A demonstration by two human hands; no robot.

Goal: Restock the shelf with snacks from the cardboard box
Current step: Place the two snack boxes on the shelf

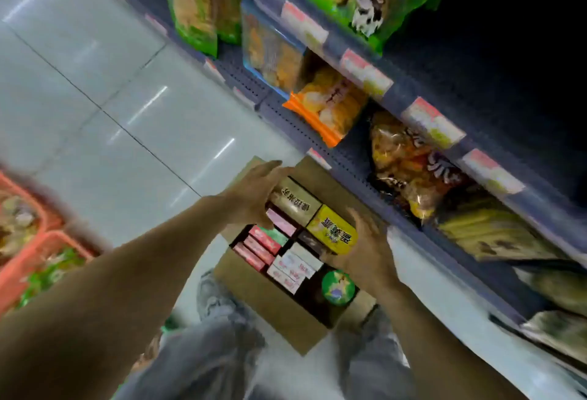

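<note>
Two snack boxes are held side by side between both hands, just above the open cardboard box [260, 298]. The beige box [297, 201] is gripped at its far end by the left hand [251, 196], with the fingers curled over its top and the thumb beneath. The yellow box [332, 231] touches the beige box and is held at its other end by the right hand [368, 253], fingers raised along its side and thumb tucked under. Both are motion-blurred, and their print cannot be read.

Directly below the grip, inside the cardboard box, are listed:
- red-and-pink cartons [259, 248], packed upright in a row under the left hand
- white-and-pink cartons [295, 268], beside them and under the yellow box
- one green-lidded tub [337, 287], in the corner beneath the right wrist

The cardboard box is set on the pale tiled floor [111, 114], between knees in grey trousers [216, 336].

Beyond the right hand, the blue-grey shelf [349, 158] is ranged in tiers. On the tier nearest the grip, a dark-and-yellow bag [409, 164] and an orange-edged bag [327, 107] are stocked. Price labels [365, 72] are fixed along the edge of the tier above.

Well apart from the grip, behind the left forearm, orange baskets [35, 250] of goods are placed.
</note>
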